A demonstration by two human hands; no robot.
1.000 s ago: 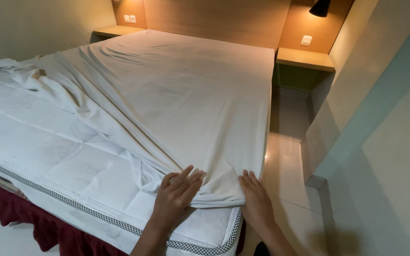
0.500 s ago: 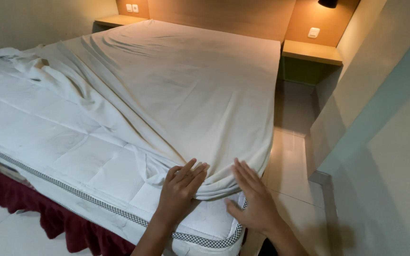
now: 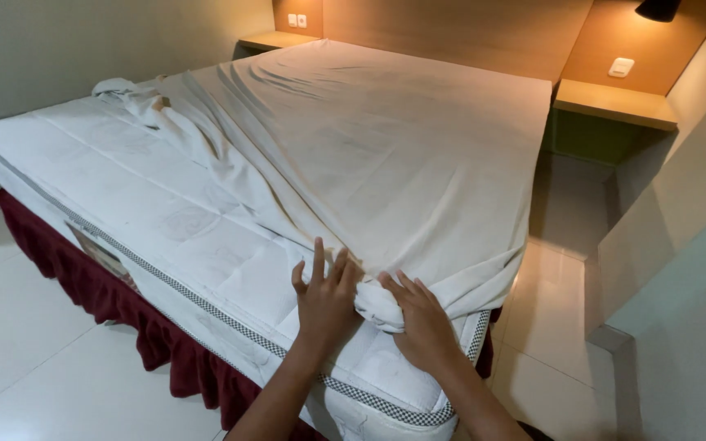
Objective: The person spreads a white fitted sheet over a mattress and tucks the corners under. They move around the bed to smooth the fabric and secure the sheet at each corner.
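A white bed sheet (image 3: 386, 155) lies rumpled over a quilted white mattress (image 3: 124, 188), leaving the mattress's left side bare. At the near corner of the bed both my hands press on the sheet's bunched edge. My left hand (image 3: 326, 298) rests flat with its fingers spread, touching the fold from the left. My right hand (image 3: 420, 314) lies on the fold from the right, with its fingers partly tucked under the cloth. Whether either hand grips the sheet or only presses it is unclear.
A dark red bed skirt (image 3: 116, 302) hangs below the mattress. A wooden headboard (image 3: 451, 33) and two wall shelves (image 3: 614, 102) stand at the far end. A narrow tiled aisle (image 3: 557, 278) runs between bed and right wall (image 3: 688, 245). Tiled floor (image 3: 26, 351) spreads at the left.
Both hands have come closer together at the near corner, bunching the sheet's edge between them. The view has shifted right and nearer to the corner.
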